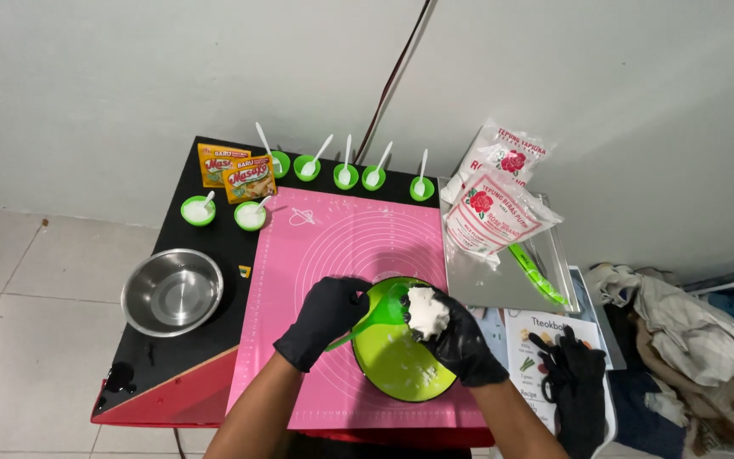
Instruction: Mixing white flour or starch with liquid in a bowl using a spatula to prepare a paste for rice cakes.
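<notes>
Both hands are black-gloved: I see the right hand (460, 340) closed around a white dough lump (427, 311), the left hand (323, 319) gripping a green spatula (375, 316) over the green bowl (394, 367) on the pink mat (333, 246). Dough looks rough, crumbly. Steel bowl (172, 291) sits left on the tabletop (163, 357). Two white flour bags (493, 200) with red rose marks lie upper right; two yellow sachets (236, 172) stand upper left.

Layout as I see it from above.
A bowl (401, 361) sits on the mat (333, 255); a metal bowl (172, 291) lies left of the mat, small cups (346, 176) line up behind it, and flour bags (494, 204) rest on a tray (503, 289) to the right.
</notes>
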